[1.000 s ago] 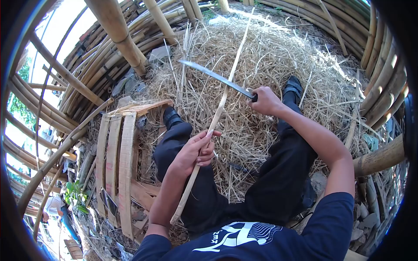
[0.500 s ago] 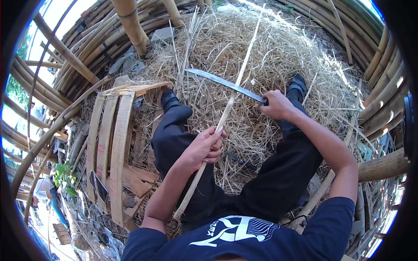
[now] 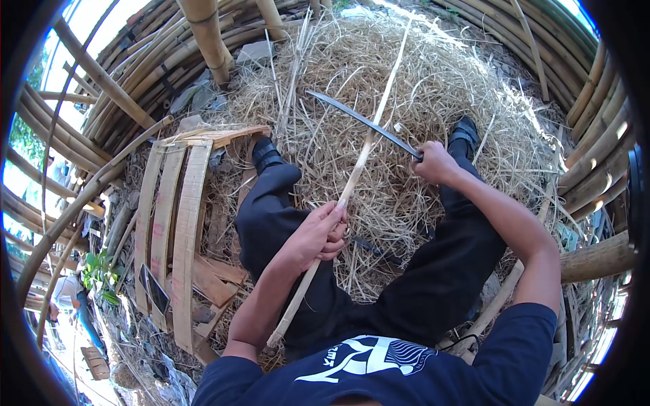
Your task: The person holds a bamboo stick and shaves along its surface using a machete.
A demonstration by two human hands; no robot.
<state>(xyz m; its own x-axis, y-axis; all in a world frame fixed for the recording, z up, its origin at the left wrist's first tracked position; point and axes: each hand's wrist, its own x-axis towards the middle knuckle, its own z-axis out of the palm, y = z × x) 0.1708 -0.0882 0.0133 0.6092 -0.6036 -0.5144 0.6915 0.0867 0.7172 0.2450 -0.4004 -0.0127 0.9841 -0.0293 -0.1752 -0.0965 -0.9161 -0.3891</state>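
A long pale bamboo strip (image 3: pixel 357 169) slants from my lap up over a heap of shavings. My left hand (image 3: pixel 323 233) is closed around its lower half, with the thumb lying along the strip. In my right hand (image 3: pixel 433 164) is the dark handle of a long, slightly curved knife (image 3: pixel 359 119). The blade points up and to the left and crosses the strip's upper half, at or just over its surface; whether it touches cannot be made out. The strip's lower end rests near my left forearm.
Shavings (image 3: pixel 338 68) cover the ground between and beyond my feet. A slatted wooden crate (image 3: pixel 191 237) with a phone-like dark object (image 3: pixel 154 289) stands at the left. Bamboo poles (image 3: pixel 206 40) rise at upper left; another pole (image 3: pixel 599 257) lies at right. A person (image 3: pixel 68 291) is at far left.
The view has shifted slightly since the first frame. The knife has moved a little right and its blade has tilted, now looking darker and narrower. My left hand still holds the strip.
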